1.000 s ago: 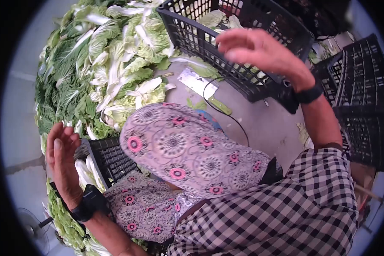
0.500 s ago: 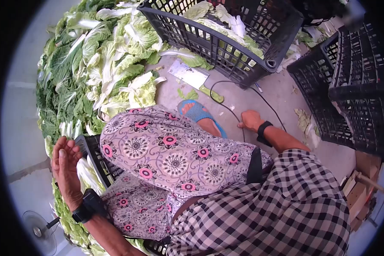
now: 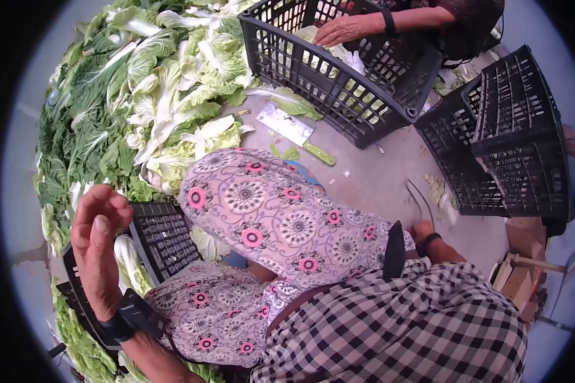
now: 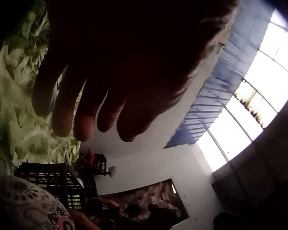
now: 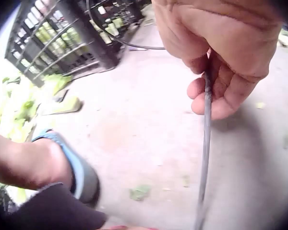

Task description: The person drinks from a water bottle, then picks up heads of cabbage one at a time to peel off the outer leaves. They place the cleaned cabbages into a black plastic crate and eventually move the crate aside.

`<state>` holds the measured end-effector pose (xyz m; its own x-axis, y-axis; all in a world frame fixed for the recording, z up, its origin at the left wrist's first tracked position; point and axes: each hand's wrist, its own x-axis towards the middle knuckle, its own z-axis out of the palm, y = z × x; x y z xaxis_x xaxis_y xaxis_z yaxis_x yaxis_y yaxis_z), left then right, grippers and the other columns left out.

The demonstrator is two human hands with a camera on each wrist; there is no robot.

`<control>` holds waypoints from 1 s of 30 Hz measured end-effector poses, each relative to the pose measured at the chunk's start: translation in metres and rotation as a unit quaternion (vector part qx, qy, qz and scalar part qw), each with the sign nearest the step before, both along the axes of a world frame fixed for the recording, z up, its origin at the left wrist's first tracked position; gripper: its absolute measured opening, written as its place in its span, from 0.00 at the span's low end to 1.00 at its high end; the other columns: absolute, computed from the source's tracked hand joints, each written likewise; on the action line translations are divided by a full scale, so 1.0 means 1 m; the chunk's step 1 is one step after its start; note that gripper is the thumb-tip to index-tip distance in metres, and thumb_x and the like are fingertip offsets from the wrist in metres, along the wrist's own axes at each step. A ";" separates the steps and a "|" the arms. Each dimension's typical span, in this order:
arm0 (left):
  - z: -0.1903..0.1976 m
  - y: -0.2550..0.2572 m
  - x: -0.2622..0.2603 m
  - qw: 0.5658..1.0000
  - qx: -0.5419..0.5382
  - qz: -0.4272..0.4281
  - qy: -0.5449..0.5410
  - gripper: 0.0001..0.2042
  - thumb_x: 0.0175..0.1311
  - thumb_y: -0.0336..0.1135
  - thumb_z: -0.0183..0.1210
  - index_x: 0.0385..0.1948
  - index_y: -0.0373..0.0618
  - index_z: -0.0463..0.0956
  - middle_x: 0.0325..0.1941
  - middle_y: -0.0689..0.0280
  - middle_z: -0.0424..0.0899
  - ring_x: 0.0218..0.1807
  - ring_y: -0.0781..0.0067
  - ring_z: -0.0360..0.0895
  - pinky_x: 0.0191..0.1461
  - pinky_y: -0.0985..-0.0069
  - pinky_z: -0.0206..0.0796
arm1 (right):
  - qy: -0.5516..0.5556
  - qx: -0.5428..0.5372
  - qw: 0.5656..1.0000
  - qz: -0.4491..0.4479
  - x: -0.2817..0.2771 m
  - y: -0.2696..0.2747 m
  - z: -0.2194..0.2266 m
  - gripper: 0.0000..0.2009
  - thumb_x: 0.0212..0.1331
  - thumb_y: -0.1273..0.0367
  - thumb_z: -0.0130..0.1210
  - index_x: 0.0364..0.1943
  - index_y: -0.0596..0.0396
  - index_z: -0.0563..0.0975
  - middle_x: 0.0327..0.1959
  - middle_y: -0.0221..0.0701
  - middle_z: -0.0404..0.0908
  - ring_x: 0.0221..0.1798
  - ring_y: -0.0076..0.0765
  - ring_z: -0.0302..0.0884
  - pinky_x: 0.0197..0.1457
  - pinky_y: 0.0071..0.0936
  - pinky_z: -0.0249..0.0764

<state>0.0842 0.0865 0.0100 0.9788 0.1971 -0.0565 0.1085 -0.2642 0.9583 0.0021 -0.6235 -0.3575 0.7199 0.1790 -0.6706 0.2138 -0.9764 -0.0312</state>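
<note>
My right hand (image 5: pixel 225 57) grips a thin dark cable (image 5: pixel 205 148) in curled fingers, low beside the hip. In the head view that hand is partly hidden behind the raised knee and the checked shirt. The left hand (image 3: pixel 99 249) is held up, palm inward, its fingers loosely bent around nothing. Beneath it stands a black crate (image 3: pixel 163 236) with pale cabbage (image 3: pixel 129 258) at its side. A large heap of Chinese cabbage leaves (image 3: pixel 166 96) lies past the knees. On the floor rests a cleaver (image 3: pixel 287 124) with a green handle.
A black crate (image 3: pixel 326 96) holding leaves stands ahead, with another person's hand (image 3: pixel 348 30) reaching over it. More black crates (image 3: pixel 517 140) lean at the right. Near them is a wooden-handled tool (image 3: pixel 536 263). A foot in a blue sandal (image 5: pixel 81 175) is planted on the floor.
My right hand has come down from in front of the crate to the floor, then drawn back to the hip with the cable. Another person's arm now reaches over the crate.
</note>
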 end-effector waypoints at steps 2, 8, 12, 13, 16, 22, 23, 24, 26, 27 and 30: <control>0.000 0.004 -0.003 1.000 -0.002 -0.019 -0.021 0.26 0.59 0.50 0.56 0.52 0.38 0.69 0.40 0.64 0.77 0.41 0.75 0.74 0.51 0.75 0.64 | 0.048 -0.076 0.996 -0.020 -0.038 -0.038 0.003 0.09 0.43 0.60 0.56 0.19 0.50 0.79 0.21 0.40 0.78 0.26 0.48 0.75 0.31 0.41 0.72; 0.002 0.004 0.000 0.996 -0.020 -0.047 -0.079 0.26 0.59 0.50 0.55 0.52 0.38 0.68 0.40 0.65 0.76 0.41 0.75 0.73 0.51 0.74 0.64 | 0.076 -0.189 0.967 -0.155 -0.125 -0.130 0.048 0.09 0.45 0.59 0.55 0.22 0.48 0.80 0.24 0.33 0.81 0.26 0.40 0.78 0.31 0.37 0.73; 0.005 -0.001 0.004 0.994 -0.005 -0.083 -0.077 0.26 0.60 0.50 0.55 0.52 0.39 0.68 0.40 0.65 0.76 0.41 0.75 0.73 0.51 0.74 0.65 | 0.201 -0.150 0.828 -0.501 -0.146 -0.122 0.150 0.12 0.49 0.60 0.55 0.26 0.55 0.79 0.26 0.37 0.82 0.26 0.39 0.78 0.32 0.35 0.74; 0.009 -0.005 0.002 0.993 0.006 -0.089 -0.082 0.25 0.60 0.49 0.54 0.52 0.39 0.68 0.40 0.65 0.76 0.41 0.75 0.73 0.52 0.75 0.64 | 0.229 -0.113 0.784 -0.566 -0.147 -0.115 0.155 0.13 0.50 0.60 0.55 0.27 0.57 0.79 0.27 0.37 0.82 0.26 0.39 0.78 0.32 0.35 0.74; 0.015 -0.005 -0.006 0.992 0.024 -0.089 -0.087 0.25 0.60 0.49 0.54 0.52 0.38 0.68 0.40 0.65 0.76 0.41 0.75 0.74 0.52 0.75 0.64 | 0.319 -0.005 0.740 -0.592 -0.122 -0.064 0.138 0.15 0.54 0.60 0.55 0.30 0.62 0.79 0.28 0.40 0.82 0.26 0.38 0.79 0.33 0.33 0.75; 0.044 -0.005 -0.027 0.991 0.039 0.065 -0.113 0.20 0.64 0.39 0.51 0.53 0.37 0.68 0.43 0.63 0.77 0.47 0.72 0.74 0.53 0.74 0.65 | 0.171 0.449 0.844 -0.240 0.087 0.111 0.083 0.11 0.49 0.68 0.53 0.33 0.63 0.78 0.26 0.37 0.80 0.30 0.30 0.76 0.34 0.29 0.71; 0.054 0.002 -0.040 0.991 0.068 0.061 -0.100 0.19 0.63 0.39 0.51 0.52 0.37 0.68 0.42 0.63 0.77 0.46 0.73 0.74 0.52 0.75 0.65 | 0.115 0.377 0.900 -0.185 0.122 0.126 0.036 0.13 0.52 0.67 0.51 0.38 0.62 0.77 0.26 0.35 0.79 0.31 0.30 0.74 0.37 0.25 0.71; 0.062 0.011 -0.055 0.990 0.094 0.062 -0.082 0.18 0.63 0.38 0.51 0.51 0.37 0.69 0.42 0.64 0.77 0.45 0.74 0.74 0.51 0.77 0.65 | 0.056 0.387 0.908 -0.153 0.149 0.169 0.061 0.14 0.54 0.65 0.50 0.39 0.61 0.77 0.28 0.35 0.79 0.31 0.28 0.74 0.39 0.24 0.71; 0.080 0.018 -0.090 0.975 0.186 0.112 -0.045 0.17 0.62 0.38 0.52 0.48 0.38 0.71 0.40 0.65 0.78 0.42 0.76 0.74 0.46 0.79 0.65 | -0.012 0.435 0.899 -0.047 0.186 0.235 0.112 0.13 0.54 0.68 0.50 0.39 0.62 0.77 0.29 0.32 0.79 0.32 0.24 0.74 0.37 0.25 0.71; 0.084 0.029 -0.107 0.970 0.192 0.145 -0.023 0.17 0.61 0.39 0.53 0.48 0.39 0.72 0.40 0.67 0.79 0.40 0.79 0.74 0.45 0.80 0.64 | 0.050 0.466 0.876 -0.111 0.201 0.259 0.132 0.13 0.54 0.69 0.50 0.41 0.61 0.76 0.28 0.30 0.78 0.32 0.23 0.74 0.36 0.23 0.71; 0.080 0.054 -0.157 0.953 0.189 0.234 0.034 0.15 0.60 0.39 0.55 0.45 0.42 0.74 0.37 0.71 0.79 0.37 0.83 0.72 0.40 0.82 0.62 | 0.050 0.534 0.844 -0.026 0.243 0.305 0.155 0.12 0.55 0.70 0.49 0.42 0.61 0.75 0.29 0.28 0.77 0.33 0.21 0.73 0.37 0.21 0.70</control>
